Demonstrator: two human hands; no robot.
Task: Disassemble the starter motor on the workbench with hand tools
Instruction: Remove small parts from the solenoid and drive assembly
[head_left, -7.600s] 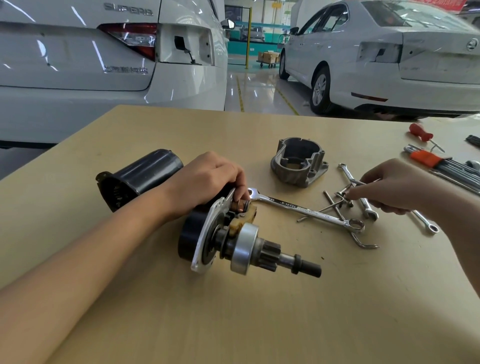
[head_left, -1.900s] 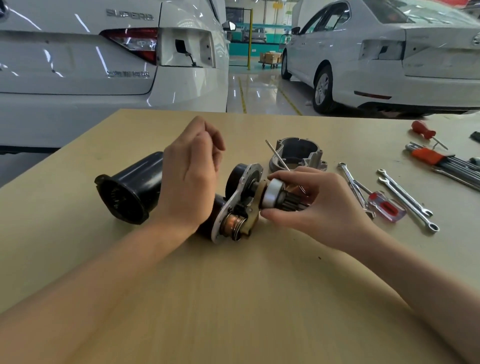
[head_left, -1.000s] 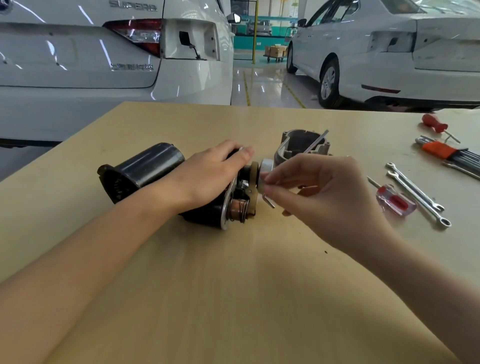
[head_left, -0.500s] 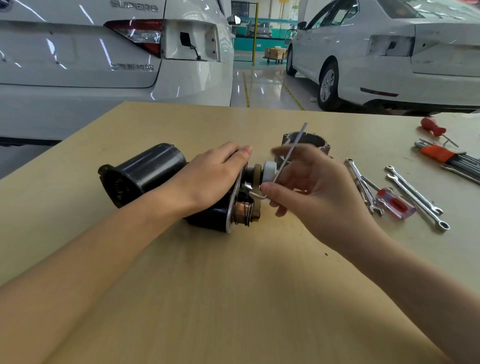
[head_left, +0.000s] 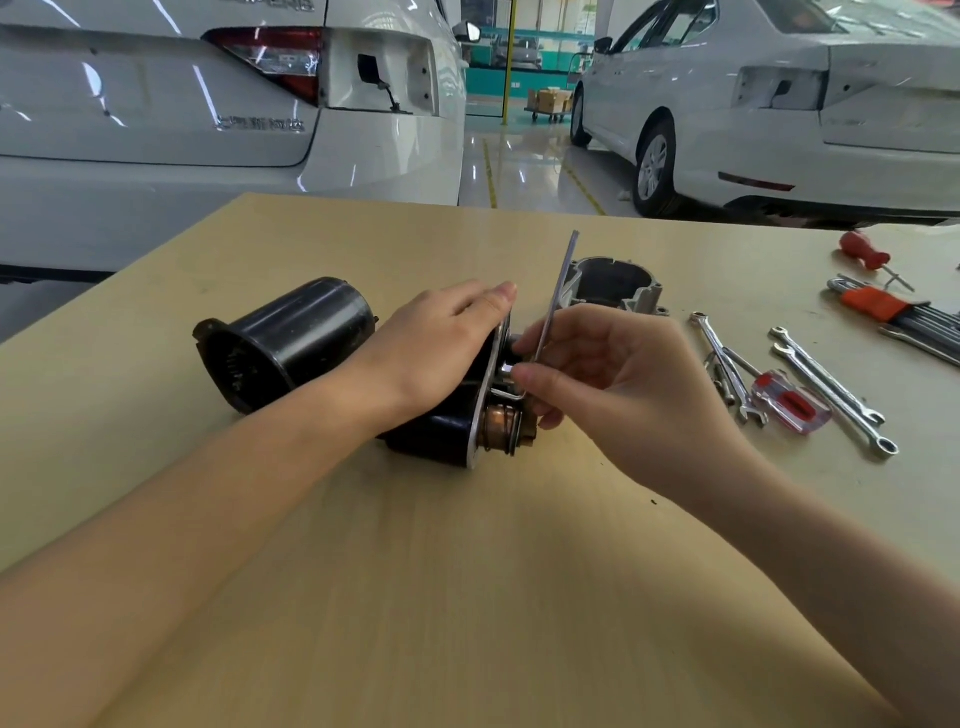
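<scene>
Two bare forearms entering from near edge over tan worktop (head_left: 467, 597). Left hand (head_left: 436, 353) laid flat, fingers straight and together, pressing on top of starter motor (head_left: 447, 426) lying on its side near worktop centre; silver flange plate and copper-coloured plunger end facing right. Right hand (head_left: 608, 384) just right of the flange, thumb and fingers pinching an L-shaped hex key (head_left: 553, 306), short leg at the flange face, long leg standing up and tilted slightly right. Exact seat of key tip hidden by fingers. Black cylindrical housing (head_left: 283, 345) lying on its side just left of left hand, open end toward near-left. Grey cast end housing (head_left: 615, 286) behind right hand, open side up. Further right: several combination wrenches (head_left: 831, 392) and a clear-and-red-handled screwdriver (head_left: 789, 402) lying together; beyond them an orange-holdered hex key set (head_left: 893, 312) and a red-handled screwdriver (head_left: 865, 249) near far right edge. Two white cars (head_left: 208, 119) parked past the worktop.
</scene>
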